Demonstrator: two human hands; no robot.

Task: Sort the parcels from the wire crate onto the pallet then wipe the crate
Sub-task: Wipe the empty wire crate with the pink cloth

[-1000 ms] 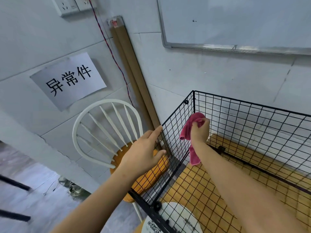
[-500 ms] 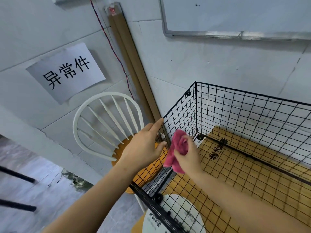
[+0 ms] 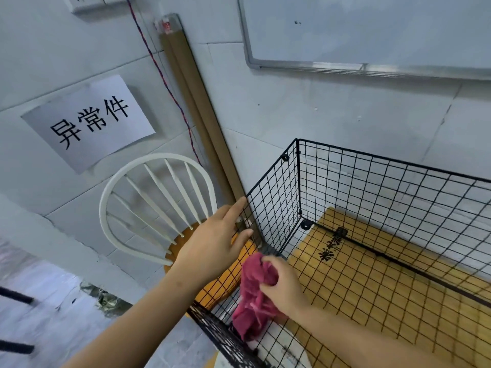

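Observation:
The black wire crate (image 3: 393, 181) fills the right half of the view, empty inside, standing over a yellow board with black characters. My left hand (image 3: 215, 243) rests flat against the outside of the crate's left wall, fingers spread. My right hand (image 3: 284, 285) is inside the crate, closed on a bunched pink cloth (image 3: 252, 296) pressed low against the inner side of that same wall. No parcels or pallet are in view.
A white spindle-back chair (image 3: 156, 205) with an orange seat stands just left of the crate. Long brown tubes (image 3: 196, 115) lean in the wall corner. A paper sign (image 3: 90, 120) and a whiteboard (image 3: 372, 30) hang on the walls.
My right hand has carried the pink cloth down the inside of the left wall, from near the top corner to the lower part. My left hand has stayed on the outside.

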